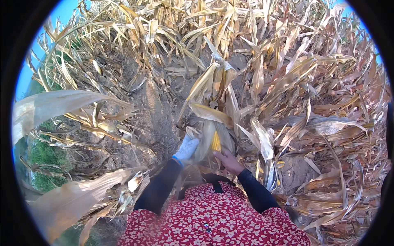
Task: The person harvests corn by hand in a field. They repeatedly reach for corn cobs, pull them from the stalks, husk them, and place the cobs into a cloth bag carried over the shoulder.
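Note:
A yellow ear of corn (216, 142) shows between dry, pale husk leaves (204, 140) in front of my body. My left hand (187, 148), in a white knitted glove with a blue cuff edge, grips the husk on the ear's left side. Bare, my right hand (229, 161) holds the ear near its lower end, with the thumb against the kernels. Above the ear a broad dry corn leaf (211, 114) crosses the stalk. Some fingers of both hands are hidden by husk.
Dry standing corn stalks (215, 18) rise ahead. Fallen stalks and leaves (332, 129) lie thick on the right, with an opened husk (265, 144) close by my right arm. Bare soil (154, 113) shows to the left. Large leaves (61, 103) jut in from the left.

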